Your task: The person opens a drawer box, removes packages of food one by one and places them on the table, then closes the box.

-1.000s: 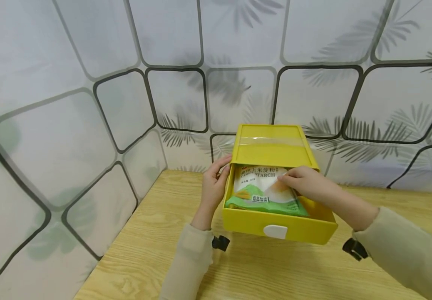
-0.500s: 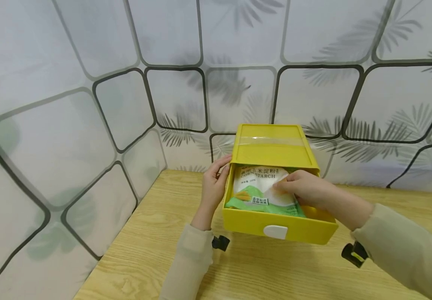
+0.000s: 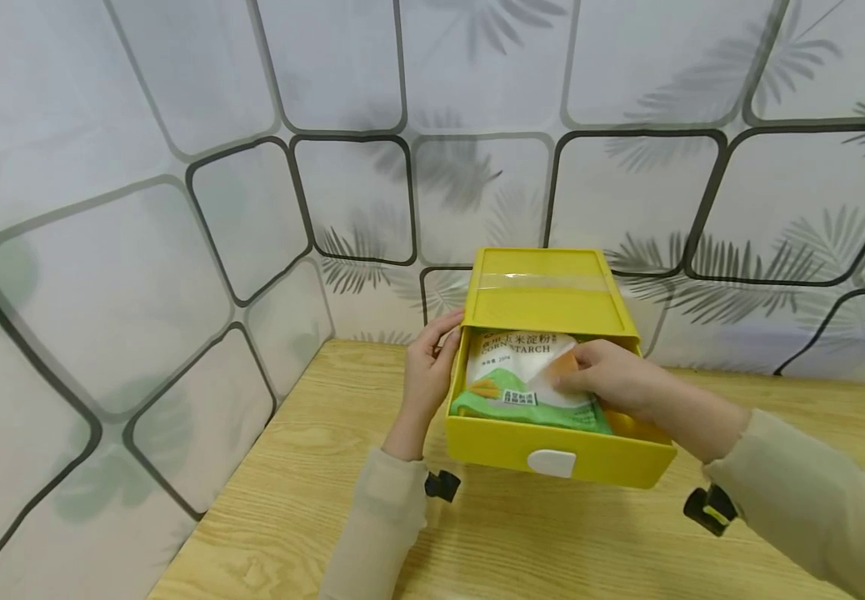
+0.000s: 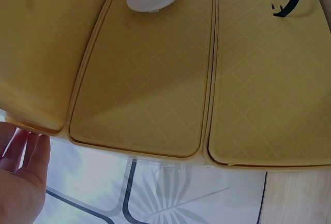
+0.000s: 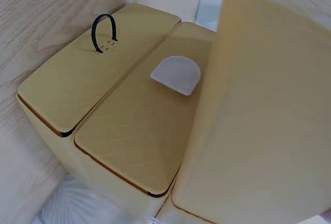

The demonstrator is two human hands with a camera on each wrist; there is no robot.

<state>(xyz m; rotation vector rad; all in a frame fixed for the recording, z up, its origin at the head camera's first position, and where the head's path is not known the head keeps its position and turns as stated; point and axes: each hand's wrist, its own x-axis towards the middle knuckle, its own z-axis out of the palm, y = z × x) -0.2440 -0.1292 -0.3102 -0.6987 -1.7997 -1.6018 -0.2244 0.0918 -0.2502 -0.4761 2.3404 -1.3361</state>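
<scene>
A white and green bag of corn starch (image 3: 503, 379) lies in the pulled-out top drawer (image 3: 608, 465) of a yellow drawer cabinet (image 3: 545, 304). With its thumb on the bag's upper face, my right hand (image 3: 620, 375) grips the bag's right side; the other fingers are mostly hidden inside the drawer. My left hand (image 3: 428, 367) rests against the cabinet's left side near the drawer opening. Its fairly straight fingers touch the cabinet edge in the left wrist view, where the hand (image 4: 23, 188) shows at lower left. The right wrist view barely catches the right hand.
Below the open drawer are two closed drawer fronts, one with a white tab handle (image 5: 178, 74) and one with a dark loop pull (image 5: 105, 32). The cabinet stands on a wooden table (image 3: 312, 433) close to a patterned wall covering (image 3: 357, 200).
My right hand has reached slightly lower and deeper into the drawer along the bag's right side. The bag's right edge has shifted a little leftward. My left hand stays put.
</scene>
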